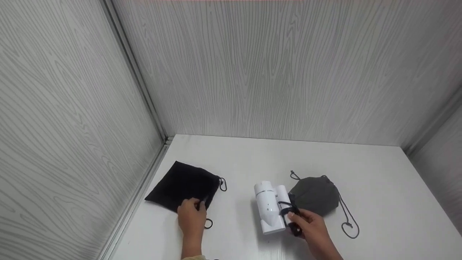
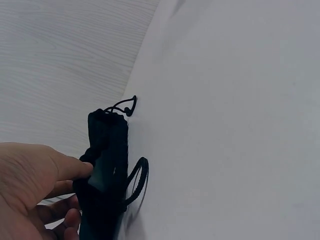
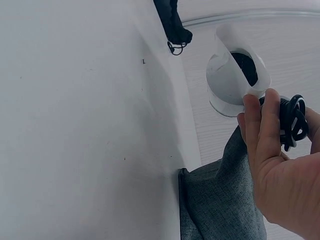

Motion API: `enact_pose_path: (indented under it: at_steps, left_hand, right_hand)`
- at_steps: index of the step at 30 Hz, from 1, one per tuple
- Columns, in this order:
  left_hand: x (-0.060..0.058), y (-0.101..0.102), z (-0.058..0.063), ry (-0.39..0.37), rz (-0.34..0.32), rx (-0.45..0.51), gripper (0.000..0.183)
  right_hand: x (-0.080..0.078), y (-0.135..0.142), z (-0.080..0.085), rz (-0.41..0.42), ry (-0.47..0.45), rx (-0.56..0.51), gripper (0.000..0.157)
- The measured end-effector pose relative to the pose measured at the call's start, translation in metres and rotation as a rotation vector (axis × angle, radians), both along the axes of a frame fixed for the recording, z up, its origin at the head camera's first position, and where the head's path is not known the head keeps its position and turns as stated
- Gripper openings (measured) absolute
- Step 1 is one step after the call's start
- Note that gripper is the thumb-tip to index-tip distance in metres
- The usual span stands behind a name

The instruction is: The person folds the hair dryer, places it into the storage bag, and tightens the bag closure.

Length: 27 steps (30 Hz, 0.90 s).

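My left hand [image 1: 193, 218] pinches the mouth edge of a black drawstring bag [image 1: 182, 182], which lies flat on the left of the table. In the left wrist view the thumb and fingers grip the edge of the bag [image 2: 110, 145], and a cord loop stands out from it. My right hand [image 1: 312, 231] holds a white folded hair dryer [image 1: 267, 207] above the table by its slim handle and bundled black cord [image 1: 295, 229]. The right wrist view shows the fingers against the white body [image 3: 225, 87], with a dark opening at its end.
A dark grey drawstring bag [image 1: 319, 195] sits on the right of the white table [image 1: 231, 155], just behind the hair dryer, its cord trailing right. Grey wood-grain panels [image 1: 252, 72] rise at the back and both sides.
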<state>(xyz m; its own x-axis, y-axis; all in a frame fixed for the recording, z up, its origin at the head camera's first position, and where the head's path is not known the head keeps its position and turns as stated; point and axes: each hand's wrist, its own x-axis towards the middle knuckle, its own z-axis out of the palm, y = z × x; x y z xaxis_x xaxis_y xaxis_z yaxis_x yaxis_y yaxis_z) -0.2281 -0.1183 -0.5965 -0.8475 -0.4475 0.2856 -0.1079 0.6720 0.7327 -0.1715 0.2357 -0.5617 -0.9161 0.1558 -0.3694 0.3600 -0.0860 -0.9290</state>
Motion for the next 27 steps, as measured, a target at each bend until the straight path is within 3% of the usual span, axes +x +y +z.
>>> enact_pose_path:
  at_steps: [6,16,27]
  left_hand:
    - [-0.004,-0.001,0.005,0.036,-0.017,0.034,0.017]
    - [-0.004,0.005,0.026,0.133,-0.087,0.091,0.013]
    - [0.006,0.024,0.045,0.124,-0.202,0.122,0.013]
  right_hand:
    - [-0.001,-0.005,-0.001,0.040,0.011,0.004,0.058]
    - [0.002,-0.016,0.002,0.106,0.022,-0.013,0.059]
    - [0.002,-0.029,-0.001,0.164,0.047,-0.047,0.056]
